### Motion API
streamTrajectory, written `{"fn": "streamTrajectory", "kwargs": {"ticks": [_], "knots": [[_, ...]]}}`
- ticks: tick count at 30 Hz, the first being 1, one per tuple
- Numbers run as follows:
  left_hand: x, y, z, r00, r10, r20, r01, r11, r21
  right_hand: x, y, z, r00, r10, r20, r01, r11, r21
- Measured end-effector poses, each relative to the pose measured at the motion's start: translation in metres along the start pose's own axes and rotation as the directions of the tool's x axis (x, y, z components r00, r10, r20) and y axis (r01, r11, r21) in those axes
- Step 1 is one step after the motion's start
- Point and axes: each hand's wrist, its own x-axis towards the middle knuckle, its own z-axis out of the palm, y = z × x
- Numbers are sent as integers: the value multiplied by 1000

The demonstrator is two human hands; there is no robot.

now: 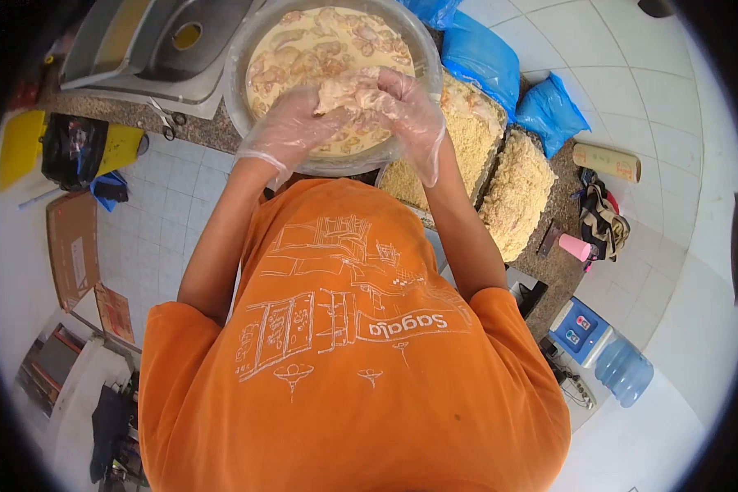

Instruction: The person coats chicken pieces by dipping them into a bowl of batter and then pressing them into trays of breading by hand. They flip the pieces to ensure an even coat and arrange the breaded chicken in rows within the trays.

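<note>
Both hands wear clear plastic gloves and are raised over a large round basin [236, 78] of pale, creamy liquid with many chicken pieces. Between them they hold a piece of coated chicken [348, 92]. My left hand [293, 123] grips its left side, fingers closed on it. My right hand [406, 108] has its fingers bent around the right side. Right of the basin lies a tray of yellowish crumbs [467, 139], partly behind my right forearm. Beside that tray is a heap of crumb-coated pieces [517, 193].
A metal sink [190, 61] and scissors [168, 123] are at the upper left. Blue plastic bags [480, 57] lie behind the crumbs. A bottle [607, 162], a pink cup [575, 247] and a dark cloth bag [603, 217] are at the right. A water dispenser [582, 332] stands lower right.
</note>
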Motion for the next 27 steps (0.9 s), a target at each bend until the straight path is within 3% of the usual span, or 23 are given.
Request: {"fn": "streamTrajectory", "kwargs": {"ticks": [2,3,5,9,11,12,14,15,17,18,20,21,23,27], "knots": [[3,-8,0,951,309,10,-305,935,182,-2,0,0,999,35,-3,-33,978,208],[2,-11,1,951,309,10,-306,934,183,0,2,-2,999,33,-3,-32,977,209],[0,-17,2,951,304,48,-301,885,354,9,14,-11,988,148,46,-153,981,118],[1,-23,0,983,172,59,-182,913,365,16,22,-32,979,194,57,-200,971,132],[5,-40,6,908,413,-70,-311,776,548,17,9,-33,970,243,-26,-243,970,-9],[6,-44,8,909,411,-72,-309,779,546,20,8,-37,969,246,-25,-246,969,-11],[6,-53,9,823,512,-247,-264,728,633,28,8,-43,984,166,-66,-176,838,-516],[7,-56,8,823,509,-251,-261,731,630,29,5,-38,984,169,-63,-177,837,-518],[10,-62,8,874,369,-316,-86,757,648,30,-10,-23,975,-47,-215,-155,543,-825],[10,-70,9,875,365,-317,-84,760,644,30,-16,-15,976,-43,-214,-157,540,-827],[10,-87,10,874,320,-367,-47,806,590,32,-22,-2,975,-144,-171,-137,220,-966],[8,-89,9,875,315,-368,-43,808,588,36,-16,-1,976,-139,-168,-135,220,-966],[2,-94,7,886,329,-327,-96,819,565,45,-4,-2,986,-4,-168,-168,55,-984],[1,-111,6,886,352,-303,-130,814,567,51,4,-3,984,60,-171,-179,188,-966]]}}
